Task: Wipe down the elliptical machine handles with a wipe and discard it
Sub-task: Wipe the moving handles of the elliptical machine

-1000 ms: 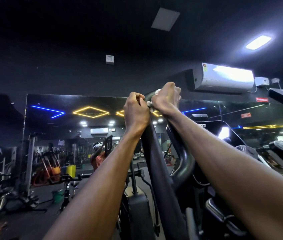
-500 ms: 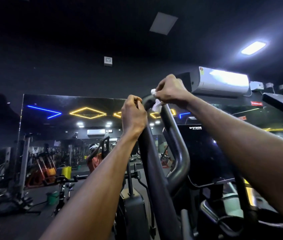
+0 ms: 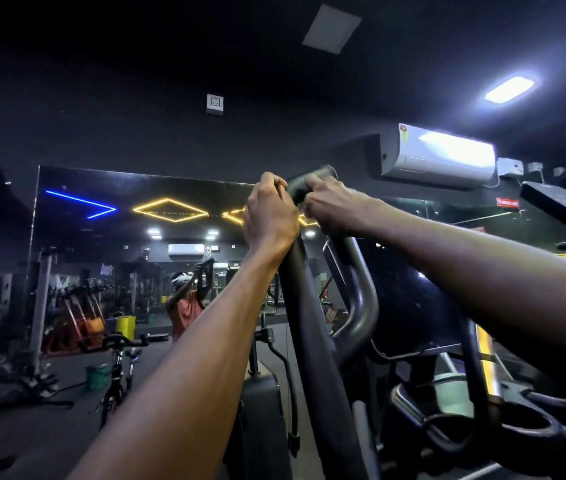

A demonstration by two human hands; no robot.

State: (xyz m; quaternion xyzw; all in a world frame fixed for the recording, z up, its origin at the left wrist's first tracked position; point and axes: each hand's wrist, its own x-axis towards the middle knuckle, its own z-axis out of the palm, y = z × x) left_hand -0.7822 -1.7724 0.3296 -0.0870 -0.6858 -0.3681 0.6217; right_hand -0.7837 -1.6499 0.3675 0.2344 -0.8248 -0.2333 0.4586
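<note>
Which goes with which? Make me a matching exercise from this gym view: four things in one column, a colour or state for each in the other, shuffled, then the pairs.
Things:
1. left hand
2. air conditioner
3. bucket
4. diamond light

Colour or state:
A. green
B. yellow, glowing
C. gripping the handle
D. white

Pairs: 1-C, 2-D, 3-A, 4-B

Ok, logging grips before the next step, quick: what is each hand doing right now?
Left hand: fingers curled round the black curved elliptical handle, near its top.
Right hand: fingers curled round the same handle's upper bend; no wipe visible, so it cannot be told.
</note>
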